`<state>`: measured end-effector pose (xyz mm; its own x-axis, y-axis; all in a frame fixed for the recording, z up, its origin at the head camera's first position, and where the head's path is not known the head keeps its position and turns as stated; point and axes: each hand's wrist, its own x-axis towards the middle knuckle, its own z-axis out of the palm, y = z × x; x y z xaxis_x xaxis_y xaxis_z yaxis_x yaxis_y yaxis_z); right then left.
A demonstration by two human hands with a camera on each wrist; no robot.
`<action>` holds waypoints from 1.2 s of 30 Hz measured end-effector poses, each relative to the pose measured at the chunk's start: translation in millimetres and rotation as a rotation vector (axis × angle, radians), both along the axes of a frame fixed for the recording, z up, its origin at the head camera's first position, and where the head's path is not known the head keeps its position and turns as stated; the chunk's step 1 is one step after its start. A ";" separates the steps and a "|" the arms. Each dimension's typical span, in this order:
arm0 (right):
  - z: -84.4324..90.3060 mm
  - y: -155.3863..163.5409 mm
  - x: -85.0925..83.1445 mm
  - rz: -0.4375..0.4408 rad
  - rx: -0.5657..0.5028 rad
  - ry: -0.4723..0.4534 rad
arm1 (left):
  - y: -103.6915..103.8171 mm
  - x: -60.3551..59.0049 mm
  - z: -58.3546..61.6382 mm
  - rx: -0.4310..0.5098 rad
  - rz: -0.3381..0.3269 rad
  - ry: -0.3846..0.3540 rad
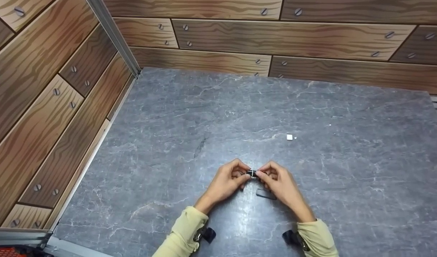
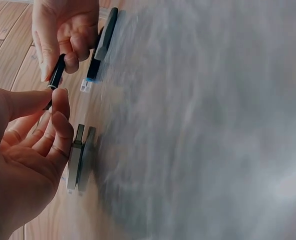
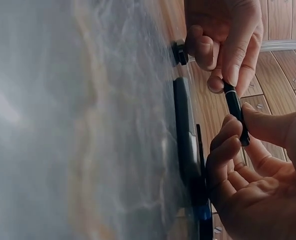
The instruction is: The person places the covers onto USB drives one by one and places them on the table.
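A small black tube with a pale ring [image 1: 253,173] is held between both hands, low over the grey table. My left hand [image 1: 225,180] pinches its left end with thumb and fingertips. On the other end, the thumb and fingertips of my right hand [image 1: 282,184] pinch it. In the left wrist view the tube [image 2: 57,72] slants between the two hands, its ring close to the left thumb tip. The right wrist view shows the tube [image 3: 233,102] with its ends partly covered by fingers. Just below the right hand lies a thin dark flat piece [image 1: 266,194].
On the grey marbled table [image 1: 161,142], a small white square piece [image 1: 289,137] lies beyond the right hand, with a tiny white bit [image 1: 295,137] beside it. Wood-patterned panels [image 1: 218,35] rise at the back and the left. Black devices [image 1: 208,235] sit at both wrists.
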<state>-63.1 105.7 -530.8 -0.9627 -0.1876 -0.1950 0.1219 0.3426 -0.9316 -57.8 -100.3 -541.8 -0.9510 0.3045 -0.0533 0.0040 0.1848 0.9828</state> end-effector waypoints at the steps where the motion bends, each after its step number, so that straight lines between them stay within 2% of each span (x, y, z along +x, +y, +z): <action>1: -0.5 0.2 0.5 0.000 0.003 0.002 | 0.6 0.9 -0.5 0.008 0.008 0.004; 8: 0.2 1.9 -0.7 0.000 -0.031 0.005 | 4.9 3.1 -2.8 0.067 0.056 0.011; 17: -2.6 5.8 -4.2 0.062 -0.059 0.029 | 4.9 3.1 -3.8 0.068 0.046 -0.039; 23: 0.3 6.7 -7.4 0.064 -0.064 0.036 | 3.9 0.4 1.8 0.049 0.042 -0.015; 28: 6.4 6.6 -9.3 0.045 -0.072 0.041 | 5.8 -1.0 7.8 0.061 0.058 -0.027; 36: 16.0 8.6 -12.9 -0.018 -0.122 0.091 | 11.6 -9.4 22.9 0.070 0.056 0.006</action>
<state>-76.0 114.3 -514.8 -0.9789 -0.1869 -0.0831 0.0398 0.2247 -0.9736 -67.3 -88.7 -518.9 -0.9668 0.2540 -0.0278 0.0018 0.1158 0.9933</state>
